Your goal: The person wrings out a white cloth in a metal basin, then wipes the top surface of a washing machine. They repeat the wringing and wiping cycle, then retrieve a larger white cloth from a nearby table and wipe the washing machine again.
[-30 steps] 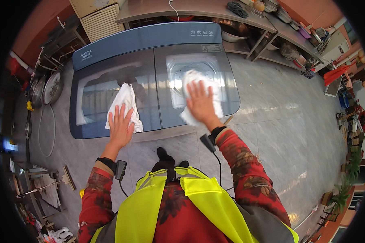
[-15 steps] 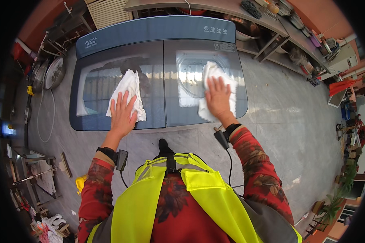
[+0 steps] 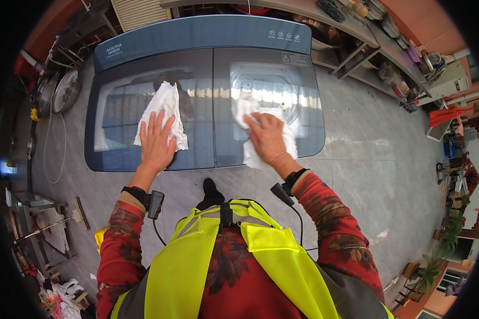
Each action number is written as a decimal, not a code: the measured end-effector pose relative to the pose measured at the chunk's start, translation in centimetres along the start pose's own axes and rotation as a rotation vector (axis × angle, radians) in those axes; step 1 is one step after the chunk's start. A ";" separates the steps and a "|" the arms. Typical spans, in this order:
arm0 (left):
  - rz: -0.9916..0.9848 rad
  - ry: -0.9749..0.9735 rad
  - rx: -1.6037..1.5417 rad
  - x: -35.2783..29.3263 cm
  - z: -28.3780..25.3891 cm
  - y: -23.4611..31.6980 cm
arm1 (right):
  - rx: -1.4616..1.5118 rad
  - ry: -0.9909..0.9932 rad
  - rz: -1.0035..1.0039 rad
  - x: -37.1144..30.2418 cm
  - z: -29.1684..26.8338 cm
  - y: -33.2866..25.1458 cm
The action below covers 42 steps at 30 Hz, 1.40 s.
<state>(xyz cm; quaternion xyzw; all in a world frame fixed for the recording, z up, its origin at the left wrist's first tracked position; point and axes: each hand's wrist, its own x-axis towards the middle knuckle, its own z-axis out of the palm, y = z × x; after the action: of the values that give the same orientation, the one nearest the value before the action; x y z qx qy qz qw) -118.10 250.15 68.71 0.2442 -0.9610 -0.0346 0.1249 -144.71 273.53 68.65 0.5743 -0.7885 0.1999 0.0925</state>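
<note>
A twin-lid washing machine (image 3: pixel 157 38) with a dark glass top stands before me. My left hand (image 3: pixel 157 146) lies flat, fingers spread, on a white cloth (image 3: pixel 165 103) over the left lid. On the right lid, my right hand (image 3: pixel 270 139) presses a second white cloth (image 3: pixel 245 109), its fingers apart and slightly bent. Part of this cloth is bunched ahead of the fingertips; the rest spreads under the palm, which hides some of it. Both lids are down, and light reflects in their glass.
Behind the machine and to the right runs a metal shelf bench (image 3: pixel 351 29) with pans and bowls. Large round pans (image 3: pixel 66 91) lean at the left beside a pale hose (image 3: pixel 47 154). A long-handled squeegee (image 3: pixel 81 213) stands at lower left. Potted plants (image 3: pixel 428 276) are at lower right.
My right hand has slid its cloth left across the right lid, toward the seam between the lids. My left hand and its cloth stay almost in place on the left lid.
</note>
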 end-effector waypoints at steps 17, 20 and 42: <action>0.020 -0.004 -0.015 0.1 -0.4 0.0 | 0.214 -0.072 -0.210 0.8 1.6 -2.4; 0.017 0.012 -0.023 0.1 -0.5 0.1 | -0.045 -0.038 0.027 2.5 -1.3 2.3; -0.002 -0.002 -0.034 0.1 -0.6 0.1 | 0.108 -0.089 -0.150 0.2 0.3 1.5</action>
<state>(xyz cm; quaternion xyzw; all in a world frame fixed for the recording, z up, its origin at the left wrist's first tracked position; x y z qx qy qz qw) -118.10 250.16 69.34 0.2432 -0.9601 -0.0514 0.1282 -146.16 273.60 68.20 0.6441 -0.7347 0.2091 0.0408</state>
